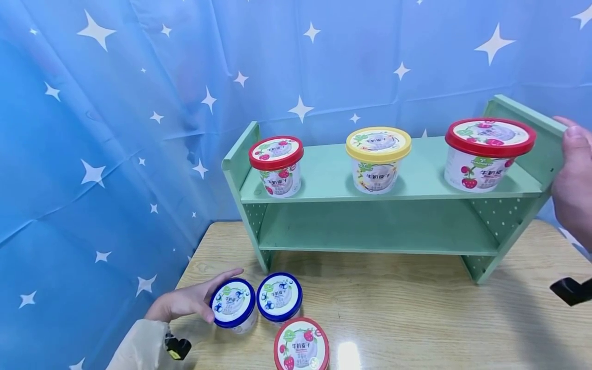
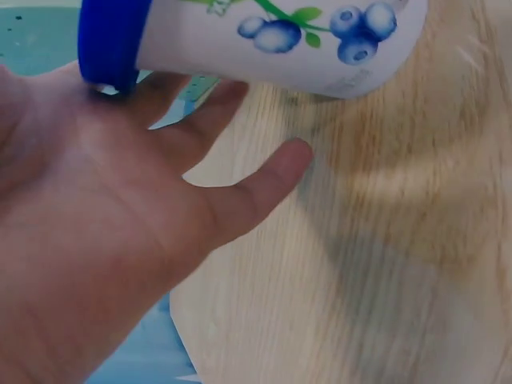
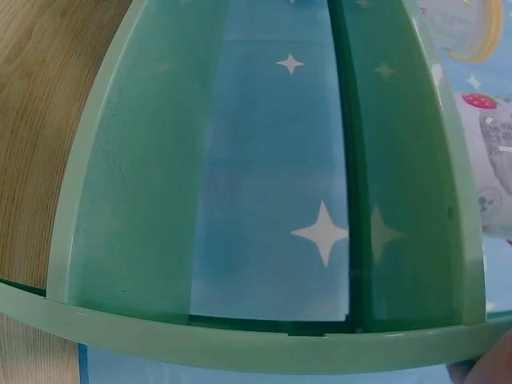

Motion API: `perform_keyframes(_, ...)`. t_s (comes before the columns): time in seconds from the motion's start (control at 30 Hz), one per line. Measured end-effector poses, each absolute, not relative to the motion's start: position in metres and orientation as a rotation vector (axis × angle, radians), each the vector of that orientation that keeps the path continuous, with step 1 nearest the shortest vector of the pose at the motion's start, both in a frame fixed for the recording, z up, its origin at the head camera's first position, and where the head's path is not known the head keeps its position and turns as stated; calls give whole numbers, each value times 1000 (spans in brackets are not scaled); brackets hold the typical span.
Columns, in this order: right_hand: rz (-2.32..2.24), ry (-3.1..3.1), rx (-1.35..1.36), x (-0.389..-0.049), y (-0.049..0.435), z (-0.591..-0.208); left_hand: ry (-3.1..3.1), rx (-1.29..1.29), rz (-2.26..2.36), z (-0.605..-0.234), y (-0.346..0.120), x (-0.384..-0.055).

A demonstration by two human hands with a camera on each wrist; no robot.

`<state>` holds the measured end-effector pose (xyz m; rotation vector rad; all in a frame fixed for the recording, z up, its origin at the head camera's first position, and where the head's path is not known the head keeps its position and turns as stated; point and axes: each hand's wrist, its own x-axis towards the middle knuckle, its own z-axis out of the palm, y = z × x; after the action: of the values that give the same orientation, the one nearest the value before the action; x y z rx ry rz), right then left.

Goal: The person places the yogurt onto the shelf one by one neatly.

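Observation:
My left hand [image 1: 203, 297] lies flat on the wooden table [image 1: 416, 308], its straight fingers touching the side of a blue-lidded blueberry cup [image 1: 233, 303]. The left wrist view shows my open palm [image 2: 120, 208] with that cup [image 2: 272, 40] at the fingertips. A second blue-lidded cup [image 1: 279, 297] and a red-lidded strawberry cup [image 1: 301, 345] stand beside it. My right hand [image 1: 573, 174] grips the right side panel of a green two-tier shelf [image 1: 370, 226], thumb on its front edge. In the right wrist view the shelf [image 3: 264, 184] fills the frame end-on.
On the shelf's top tier stand a red-lidded cup [image 1: 276, 165], a yellow-lidded cup [image 1: 377, 159] and a larger red-lidded cup [image 1: 487, 153]. The lower tier holds nothing. A blue star-print curtain [image 1: 115, 128] hangs behind and to the left. A black object [image 1: 571, 290] pokes in at the right.

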<state>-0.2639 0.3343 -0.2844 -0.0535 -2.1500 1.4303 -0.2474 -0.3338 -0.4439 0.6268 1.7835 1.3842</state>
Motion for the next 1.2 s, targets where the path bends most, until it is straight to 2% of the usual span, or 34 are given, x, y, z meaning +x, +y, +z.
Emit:
perform_keyframes(0.6, 1476, -2134, -39, -263, 335, -281, 1816, 469, 1373, -467, -338, -238)
perform_keyframes(1.2, 1513, -2121, -7, -262, 338, -282, 2001, 458, 1405, -476, -324, -232)
